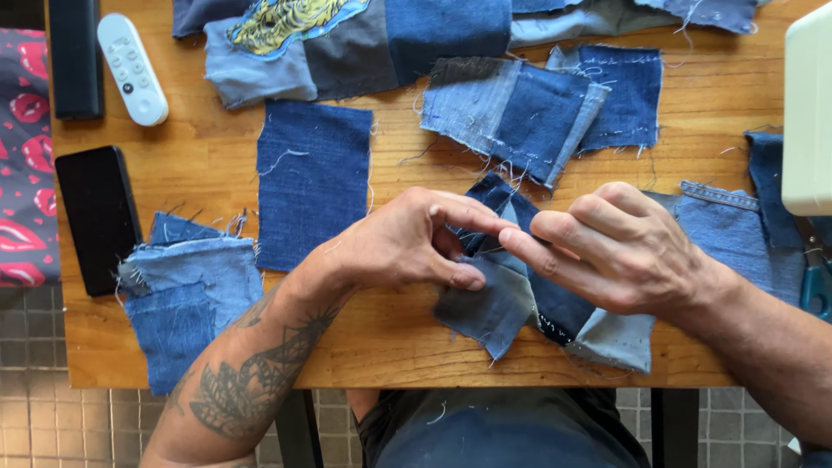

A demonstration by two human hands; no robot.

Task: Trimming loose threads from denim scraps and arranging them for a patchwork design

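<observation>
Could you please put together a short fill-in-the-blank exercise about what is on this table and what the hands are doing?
1. Both hands, the left hand and the right hand, pinch a pieced patch made of ____ fabric.
2. The white remote control lies near the table's far ____ corner.
3. The black phone lies face ____ on the wooden table.
4. The tattooed forearm belongs to the ____ hand.

Missing words: denim; left; up; left

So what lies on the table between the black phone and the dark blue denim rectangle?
In the head view, only bare wooden table lies between the black phone and the dark blue denim rectangle; a stack of lighter denim scraps sits just below that gap.
</observation>
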